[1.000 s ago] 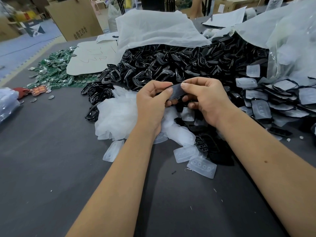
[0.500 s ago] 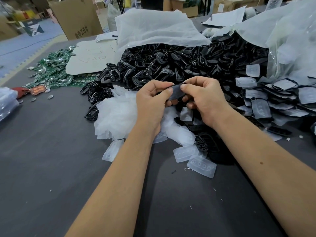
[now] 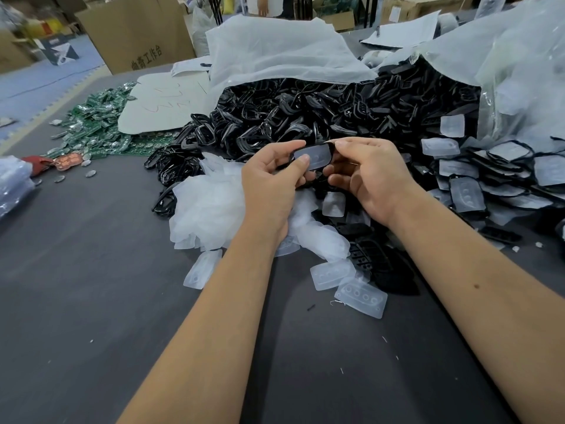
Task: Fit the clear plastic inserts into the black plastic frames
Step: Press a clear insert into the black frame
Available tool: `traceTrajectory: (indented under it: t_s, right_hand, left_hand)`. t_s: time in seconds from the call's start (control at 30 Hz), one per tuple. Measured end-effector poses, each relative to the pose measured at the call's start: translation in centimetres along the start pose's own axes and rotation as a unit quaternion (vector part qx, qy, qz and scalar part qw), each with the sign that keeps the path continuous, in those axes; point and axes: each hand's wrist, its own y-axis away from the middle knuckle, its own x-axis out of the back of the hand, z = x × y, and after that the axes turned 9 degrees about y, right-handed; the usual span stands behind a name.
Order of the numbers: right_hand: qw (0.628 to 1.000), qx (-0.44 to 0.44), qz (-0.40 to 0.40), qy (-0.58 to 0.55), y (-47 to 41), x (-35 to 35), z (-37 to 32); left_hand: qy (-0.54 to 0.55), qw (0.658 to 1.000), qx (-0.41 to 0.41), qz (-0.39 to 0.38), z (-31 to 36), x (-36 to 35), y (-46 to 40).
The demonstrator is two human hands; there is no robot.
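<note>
In the middle of the frame, my left hand [image 3: 269, 182] and right hand [image 3: 370, 175] pinch one black frame [image 3: 312, 154]; the clear insert [image 3: 313, 157] sits inside. I should press its edges evenly with the thumbs.

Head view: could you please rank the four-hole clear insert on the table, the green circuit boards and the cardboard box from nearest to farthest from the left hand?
1. Four-hole clear insert: on the table, below and right of the left hand.
2. Green circuit boards: heaped far to the left.
3. Cardboard box: behind the table, upper left.
</note>
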Motion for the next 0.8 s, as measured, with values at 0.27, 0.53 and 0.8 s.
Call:
traceTrajectory:
  t_s: [0.27,0.53,0.8]
  right_hand:
    - [0.992,0.058,0.028,0.113,0.00,0.00,0.72]
    - [0.980,0.084,0.052,0.175,0.02,-0.18,0.69]
    - [0.962,0.132,0.053,0.232,0.25,-0.17,0.62]
  left_hand:
    - [-0.003,1.000,0.002,0.002,-0.05,0.16,-0.04]
    - [0.003,1.000,0.009,0.014,-0.12,-0.08,-0.15]
    - [-0.001,1.000,-0.003,0.025,-0.15,-0.27,-0.07]
